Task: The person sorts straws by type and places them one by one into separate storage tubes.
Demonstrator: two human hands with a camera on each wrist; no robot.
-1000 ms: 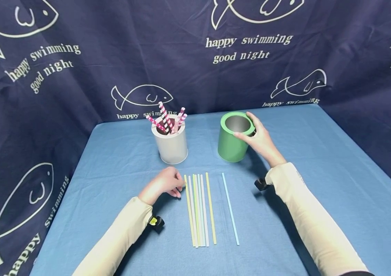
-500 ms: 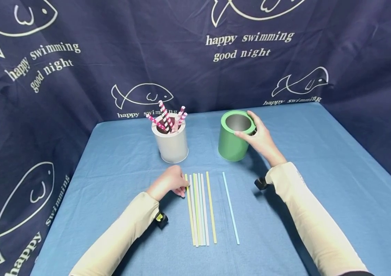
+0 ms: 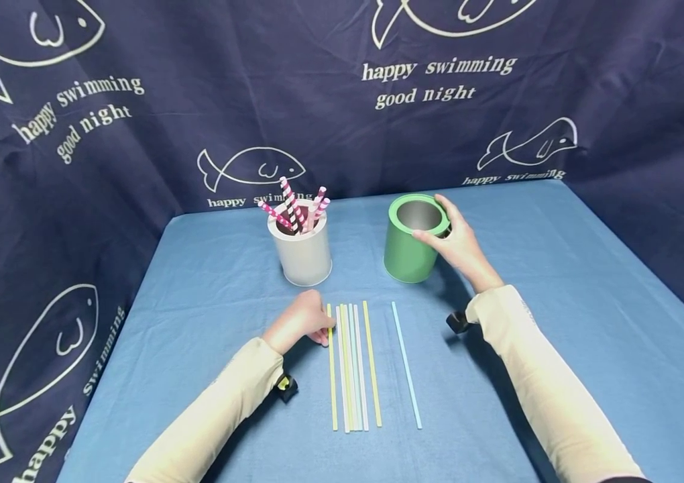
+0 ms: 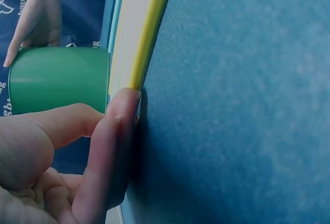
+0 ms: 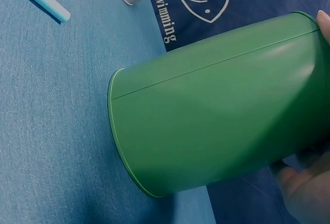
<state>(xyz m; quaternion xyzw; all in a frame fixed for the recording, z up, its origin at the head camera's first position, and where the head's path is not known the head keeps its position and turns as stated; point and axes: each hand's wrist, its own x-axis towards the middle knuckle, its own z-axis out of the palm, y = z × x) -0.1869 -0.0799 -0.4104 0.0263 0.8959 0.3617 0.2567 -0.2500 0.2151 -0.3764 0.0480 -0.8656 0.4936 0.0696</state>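
In the head view my left hand is at the upper end of a yellow drinking straw, the leftmost of a row lying on the blue cloth. The left wrist view shows my thumb and fingertips pinching that straw's end. Beside it lie several pale pink, yellow and blue straws close together, mostly parallel. My right hand grips the rim of a green can, thumb in front and fingers behind. The can stands upright, its inside bare metal. My right fingers are partly hidden in the right wrist view.
A white can holding several pink and black patterned paper straws stands left of the green can. One blue straw lies apart on the right. Dark blue printed fabric hangs behind the table.
My left hand has moved right onto the leftmost yellow straw. That straw has turned, its near end swinging slightly left, away from the row. My right hand stays on the green can.
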